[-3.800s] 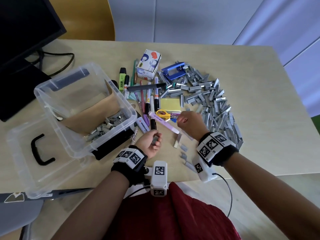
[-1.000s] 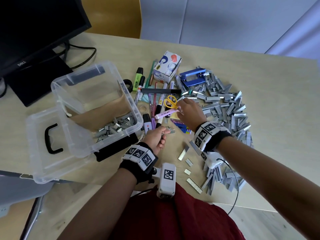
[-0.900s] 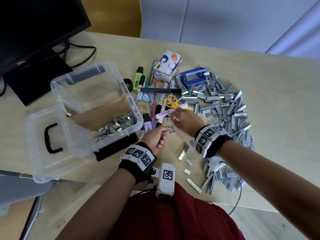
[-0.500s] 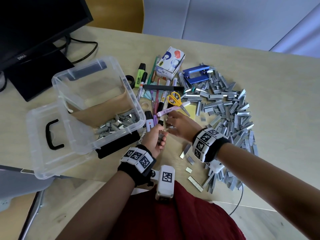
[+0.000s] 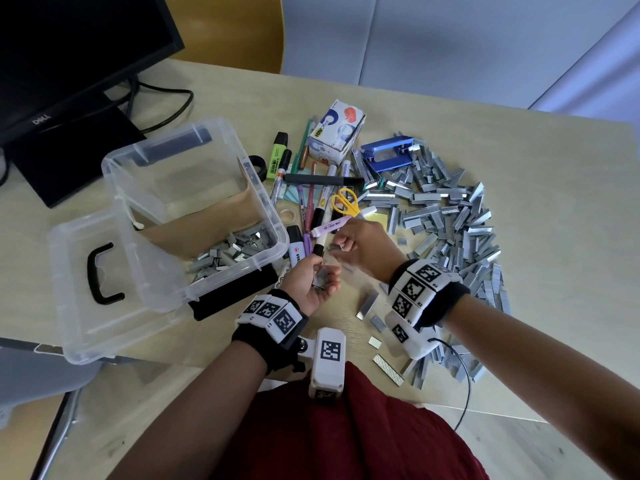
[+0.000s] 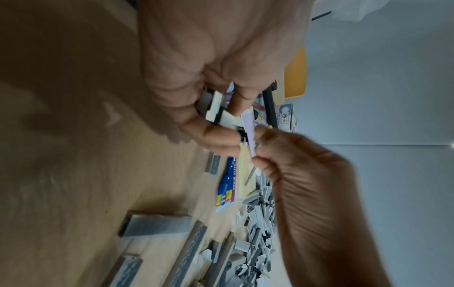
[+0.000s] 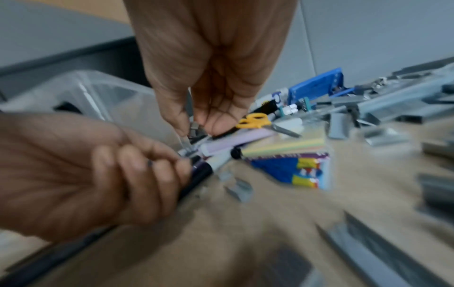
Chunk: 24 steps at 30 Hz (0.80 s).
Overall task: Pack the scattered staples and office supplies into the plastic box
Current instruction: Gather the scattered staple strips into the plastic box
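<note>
A clear plastic box (image 5: 239, 280) stands open at the left, with a layer of grey staple strips (image 5: 235, 249) in its near corner. A large pile of staple strips (image 5: 446, 220) spreads over the table on the right. My left hand (image 5: 323, 277) is cupped palm-up just right of the box, fingers curled round a bunch of staple strips (image 6: 212, 106). My right hand (image 5: 337, 245) hovers directly above it and pinches a short staple strip (image 7: 195, 130) between thumb and fingertips. The two hands nearly touch.
The box's lid (image 5: 100, 317) with a black handle lies hinged open at the left. Pens and markers (image 5: 311, 202), yellow scissors (image 5: 344, 202), a blue hole punch (image 5: 388, 155) and a white carton (image 5: 337, 133) lie beyond the hands. A monitor (image 5: 69, 64) stands far left. Loose strips (image 5: 388, 368) lie near the front edge.
My right hand has drawn back from the pens and pile to just over my left hand, bringing a staple strip. The left hand has stayed beside the box with its bunch.
</note>
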{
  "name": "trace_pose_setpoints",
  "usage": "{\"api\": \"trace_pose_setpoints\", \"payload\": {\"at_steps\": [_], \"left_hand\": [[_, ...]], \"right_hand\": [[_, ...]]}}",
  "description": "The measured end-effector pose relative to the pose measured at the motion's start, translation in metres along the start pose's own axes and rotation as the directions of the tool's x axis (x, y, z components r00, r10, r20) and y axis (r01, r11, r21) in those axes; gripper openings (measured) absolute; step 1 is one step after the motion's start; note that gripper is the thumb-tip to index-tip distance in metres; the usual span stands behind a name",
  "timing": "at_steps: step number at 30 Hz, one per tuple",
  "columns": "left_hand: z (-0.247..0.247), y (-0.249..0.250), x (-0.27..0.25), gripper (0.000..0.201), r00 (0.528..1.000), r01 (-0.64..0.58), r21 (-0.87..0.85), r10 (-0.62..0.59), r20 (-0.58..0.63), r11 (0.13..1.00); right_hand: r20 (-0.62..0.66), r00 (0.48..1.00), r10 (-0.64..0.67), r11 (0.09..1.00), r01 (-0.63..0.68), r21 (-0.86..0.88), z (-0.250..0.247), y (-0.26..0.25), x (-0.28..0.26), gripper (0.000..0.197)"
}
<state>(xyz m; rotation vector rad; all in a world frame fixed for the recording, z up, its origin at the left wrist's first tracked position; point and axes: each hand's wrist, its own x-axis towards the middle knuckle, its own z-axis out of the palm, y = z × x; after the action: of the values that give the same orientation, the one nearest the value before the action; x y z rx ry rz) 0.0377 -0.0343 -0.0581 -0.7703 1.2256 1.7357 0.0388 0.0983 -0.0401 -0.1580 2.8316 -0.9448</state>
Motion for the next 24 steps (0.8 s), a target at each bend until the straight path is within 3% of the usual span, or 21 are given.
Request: {"api": "trace_pose_setpoints", "payload": {"at_steps": [5,7,10,13,15,17,24], "left_hand": [[0.004,0.003,-0.001,0.030,0.999,-0.027,-0.152,0.024,-0.021,0.988],[0.002,0.004,0.000,0.028,0.999,-0.024,-0.207,0.019,-0.025,0.978],[-0.005,0.003,0.003,0.048,1.000,-0.003,-0.173,0.003,0.002,0.985],[-0.010,0.003,0.003,0.042,1.000,0.022,-0.103,-0.022,0.002,0.994],[-0.012,0.003,0.001,0.038,1.000,0.027,-0.065,-0.027,0.001,0.998],[-0.014,0.004,0.000,0.037,1.000,0.024,-0.043,-0.025,-0.012,0.999],[-0.014,0.003,-0.001,0.038,1.000,-0.006,-0.093,0.006,0.007,0.996]], "right_hand": [[0.061,0.990,-0.124,0.985,0.116,0.126,-0.001,-0.022,-0.007,0.017],[0.057,0.992,-0.109,0.982,0.099,0.159,0.001,-0.025,-0.006,0.017],[-0.042,0.999,0.011,0.986,-0.004,0.165,0.000,-0.021,0.004,0.013],[-0.010,0.993,0.119,0.993,-0.118,0.030,0.001,-0.011,0.018,0.015],[0.123,0.984,0.130,0.983,-0.112,-0.143,0.007,-0.007,0.023,0.025],[0.176,0.976,0.130,0.972,-0.089,-0.219,0.014,-0.009,0.024,0.029],[0.148,0.983,0.105,0.944,-0.052,-0.327,0.026,-0.013,0.021,0.022]]}}
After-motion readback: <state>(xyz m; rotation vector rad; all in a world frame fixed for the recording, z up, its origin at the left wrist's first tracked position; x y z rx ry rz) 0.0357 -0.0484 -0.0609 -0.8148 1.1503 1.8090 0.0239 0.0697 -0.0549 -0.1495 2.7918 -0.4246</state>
